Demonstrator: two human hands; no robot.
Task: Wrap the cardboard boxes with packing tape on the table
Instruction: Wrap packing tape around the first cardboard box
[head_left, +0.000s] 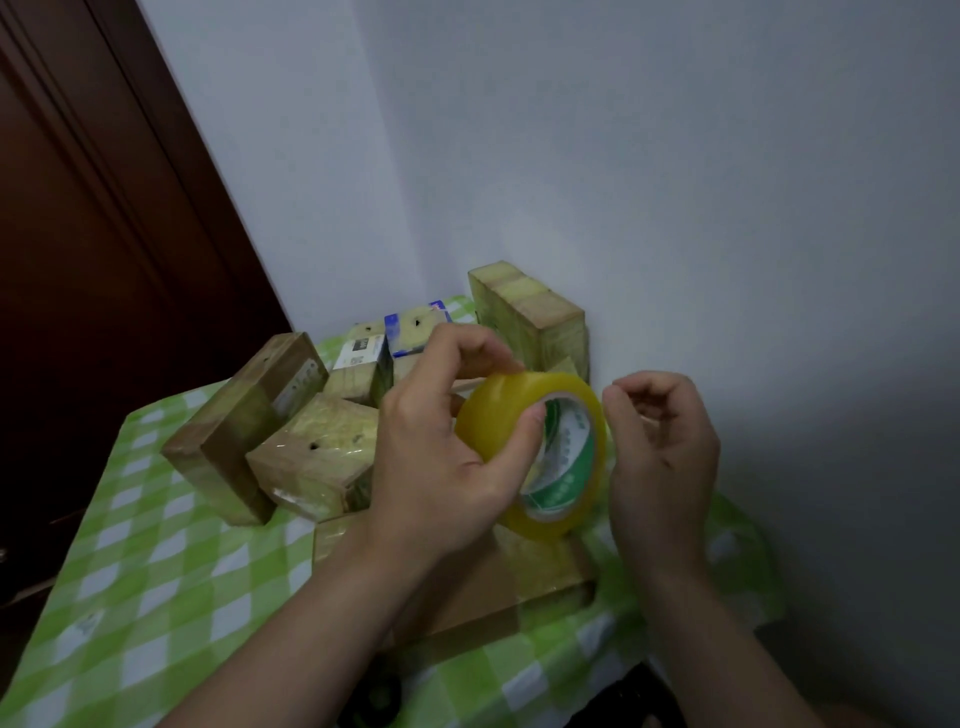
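My left hand (441, 457) grips a yellowish roll of packing tape (493, 415), thumb inside its green and white core. Just right of the roll, my right hand (660, 441) has its fingers curled, fingertips pinched near the roll's edge; whether they hold a tape end I cannot tell. Under the roll lies a flat cardboard box (483, 587) on the table (171, 571). Behind it stand several tape-wrapped boxes: a long one (244, 421) at the left, a square one (317, 452) beside it, a tall one (530, 312) against the wall.
The table carries a green and white checked cloth and fits into a corner, grey wall behind and to the right. A dark brown door (93, 260) stands at the left. Two small printed boxes (395, 338) sit at the back.
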